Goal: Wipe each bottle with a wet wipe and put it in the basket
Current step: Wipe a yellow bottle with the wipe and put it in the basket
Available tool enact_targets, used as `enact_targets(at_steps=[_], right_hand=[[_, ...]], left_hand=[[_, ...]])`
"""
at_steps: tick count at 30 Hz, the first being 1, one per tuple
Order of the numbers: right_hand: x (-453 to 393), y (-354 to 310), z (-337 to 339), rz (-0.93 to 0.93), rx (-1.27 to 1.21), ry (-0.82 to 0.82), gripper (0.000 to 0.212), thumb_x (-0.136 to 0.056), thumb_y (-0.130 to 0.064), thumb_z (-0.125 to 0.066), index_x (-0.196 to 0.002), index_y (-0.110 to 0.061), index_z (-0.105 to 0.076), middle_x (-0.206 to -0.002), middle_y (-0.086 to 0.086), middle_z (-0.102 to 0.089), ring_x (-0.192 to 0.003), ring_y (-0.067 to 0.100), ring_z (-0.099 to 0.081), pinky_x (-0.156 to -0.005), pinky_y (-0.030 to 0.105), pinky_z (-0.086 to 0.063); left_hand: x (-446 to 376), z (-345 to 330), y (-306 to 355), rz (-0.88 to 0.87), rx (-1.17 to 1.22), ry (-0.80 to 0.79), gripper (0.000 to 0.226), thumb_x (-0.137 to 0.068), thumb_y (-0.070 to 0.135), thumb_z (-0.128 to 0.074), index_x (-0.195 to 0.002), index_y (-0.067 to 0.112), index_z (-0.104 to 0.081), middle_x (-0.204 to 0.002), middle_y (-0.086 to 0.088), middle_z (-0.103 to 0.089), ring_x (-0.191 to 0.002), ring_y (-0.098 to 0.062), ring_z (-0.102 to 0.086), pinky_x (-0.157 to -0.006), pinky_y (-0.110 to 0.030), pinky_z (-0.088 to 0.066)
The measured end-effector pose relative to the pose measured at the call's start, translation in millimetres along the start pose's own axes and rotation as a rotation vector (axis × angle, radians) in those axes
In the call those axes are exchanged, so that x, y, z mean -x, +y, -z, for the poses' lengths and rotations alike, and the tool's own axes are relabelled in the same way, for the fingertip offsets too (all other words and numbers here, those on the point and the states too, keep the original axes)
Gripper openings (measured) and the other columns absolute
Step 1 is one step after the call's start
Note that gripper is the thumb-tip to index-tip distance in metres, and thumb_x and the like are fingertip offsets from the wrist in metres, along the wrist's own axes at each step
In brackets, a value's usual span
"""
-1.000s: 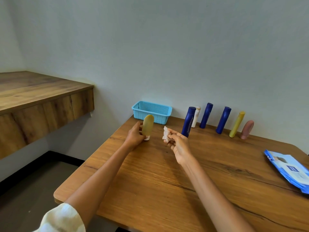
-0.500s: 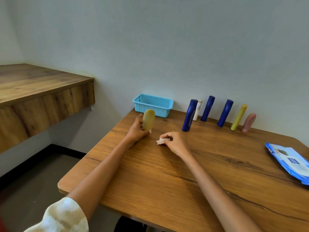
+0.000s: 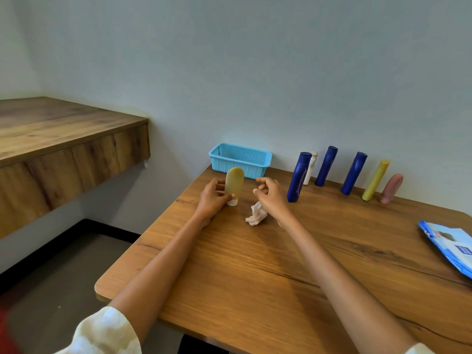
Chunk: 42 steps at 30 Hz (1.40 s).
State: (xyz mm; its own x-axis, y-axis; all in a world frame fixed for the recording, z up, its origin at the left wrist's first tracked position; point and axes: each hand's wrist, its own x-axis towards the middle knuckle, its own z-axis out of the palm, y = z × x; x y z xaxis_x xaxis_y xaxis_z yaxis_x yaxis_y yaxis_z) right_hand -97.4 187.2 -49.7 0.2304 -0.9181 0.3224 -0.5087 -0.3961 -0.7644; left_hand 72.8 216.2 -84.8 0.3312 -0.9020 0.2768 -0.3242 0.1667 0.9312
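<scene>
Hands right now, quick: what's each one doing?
Left hand: fingers grip the tan bottle.
Right hand: holds nothing, fingers loosely curled above the crumpled wipe.

A: Soft, even daylight here, no glare off the counter [image 3: 255, 277], only faint shadows under the arms.

B: Sharp in the middle, though. Wide-angle bend at the edges, the bottles [image 3: 353, 173] lean outward, and a red blur smears the lower left corner.

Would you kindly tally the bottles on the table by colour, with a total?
Dark blue bottles: 3
White bottle: 1
Yellow bottle: 1
Pink bottle: 1
Tan bottle, held by the left hand: 1
Total: 7
</scene>
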Motion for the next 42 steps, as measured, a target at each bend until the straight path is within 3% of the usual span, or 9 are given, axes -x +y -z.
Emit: enact_targets(at_steps=[7,12,15,19,25,30,35,39,42], right_hand=[[-29.9,-7.3,-4.7,0.146,0.304,0.011,0.042,-0.083,0.006,-0.047,-0.103,-0.025,-0.066,-0.091,-0.005,-0.042,-0.077,0.006,-0.043,-0.056,0.017,-0.032],[-43.3,-8.1,2.8,0.186,0.276,-0.057,0.049,-0.077,0.013,-0.047,-0.106,-0.021,-0.066,-0.104,0.003,-0.051,-0.095,0.012,-0.051,-0.076,0.027,-0.045],[-50.6,-13.2,-0.6,0.143,0.107,-0.095,0.036,-0.086,-0.004,-0.058,-0.12,-0.016,-0.061,-0.116,0.002,-0.058,-0.1,0.008,-0.054,-0.085,0.021,-0.042],[-66.5,-18.6,-12.7,0.051,-0.098,-0.16,0.04,-0.088,-0.028,-0.063,-0.126,-0.017,-0.055,-0.112,-0.008,-0.058,-0.1,0.007,-0.056,-0.085,0.021,-0.043],[-109.7,-36.4,-20.6,0.106,-0.315,-0.118,0.03,-0.089,-0.02,-0.063,-0.117,-0.01,-0.06,-0.099,0.001,-0.066,-0.088,0.013,-0.064,-0.067,0.016,-0.052],[-162.6,-37.6,-37.0,0.032,-0.265,-0.014,0.027,-0.088,-0.02,-0.063,-0.113,-0.009,-0.062,-0.1,0.008,-0.069,-0.081,0.017,-0.066,-0.075,0.027,-0.056],[-209.0,-27.4,-64.5,-0.114,-0.171,-0.002,0.022,-0.087,-0.018,-0.064,-0.106,-0.006,-0.065,-0.102,0.017,-0.069,-0.088,0.03,-0.068,-0.084,0.043,-0.054],[-235.2,-21.8,-79.3,-0.143,-0.084,-0.079,0.021,-0.086,-0.011,-0.062,-0.104,-0.002,-0.066,-0.102,0.021,-0.068,-0.091,0.034,-0.067,-0.084,0.045,-0.054],[-247.9,-13.6,-88.6,-0.172,-0.031,-0.123,0.019,-0.088,-0.006,-0.059,-0.103,0.004,-0.066,-0.104,0.024,-0.066,-0.095,0.036,-0.065,-0.086,0.046,-0.053]], left_hand=[[-17.7,8.5,-9.5,0.023,0.026,-0.003,0.035,-0.08,0.015,-0.072,-0.109,0.017,-0.052,-0.108,-0.004,-0.058,-0.089,-0.009,-0.058,-0.067,-0.018,-0.049],[-25.4,7.9,-7.3,0.042,0.09,-0.038,0.034,-0.08,0.014,-0.072,-0.109,0.017,-0.053,-0.11,-0.005,-0.058,-0.096,-0.017,-0.06,-0.069,-0.027,-0.057],[-28.7,6.9,0.1,0.003,0.156,-0.048,0.033,-0.082,0.008,-0.069,-0.11,0.013,-0.052,-0.108,-0.007,-0.059,-0.093,-0.018,-0.061,-0.073,-0.026,-0.057],[-41.8,10.7,14.9,-0.035,0.247,-0.045,0.032,-0.084,0.004,-0.066,-0.113,0.008,-0.052,-0.101,-0.006,-0.061,-0.086,-0.013,-0.062,-0.074,-0.022,-0.055],[-93.9,19.4,44.6,-0.106,0.181,-0.006,0.036,-0.085,0.003,-0.065,-0.119,0.001,-0.054,-0.107,-0.009,-0.06,-0.083,-0.018,-0.064,-0.074,-0.026,-0.056],[-153.4,20.0,53.5,-0.034,0.104,-0.015,0.043,-0.09,0.002,-0.054,-0.132,0.002,-0.046,-0.1,-0.006,-0.055,-0.082,-0.014,-0.059,-0.069,-0.023,-0.05],[-199.6,20.3,37.6,0.108,0.058,-0.018,0.034,-0.099,0.019,-0.04,-0.127,0.001,-0.043,-0.124,-0.018,-0.055,-0.104,-0.027,-0.059,-0.064,-0.024,-0.047],[-231.3,20.7,19.9,0.095,-0.175,-0.091,0.037,-0.094,0.008,-0.037,-0.129,0.001,-0.049,-0.132,-0.017,-0.051,-0.119,-0.03,-0.051,-0.1,-0.044,-0.042],[-246.5,16.7,7.2,0.118,-0.423,-0.073,0.041,-0.093,0.016,-0.035,-0.13,0.014,-0.052,-0.137,-0.011,-0.049,-0.125,-0.031,-0.043,-0.108,-0.047,-0.03]])
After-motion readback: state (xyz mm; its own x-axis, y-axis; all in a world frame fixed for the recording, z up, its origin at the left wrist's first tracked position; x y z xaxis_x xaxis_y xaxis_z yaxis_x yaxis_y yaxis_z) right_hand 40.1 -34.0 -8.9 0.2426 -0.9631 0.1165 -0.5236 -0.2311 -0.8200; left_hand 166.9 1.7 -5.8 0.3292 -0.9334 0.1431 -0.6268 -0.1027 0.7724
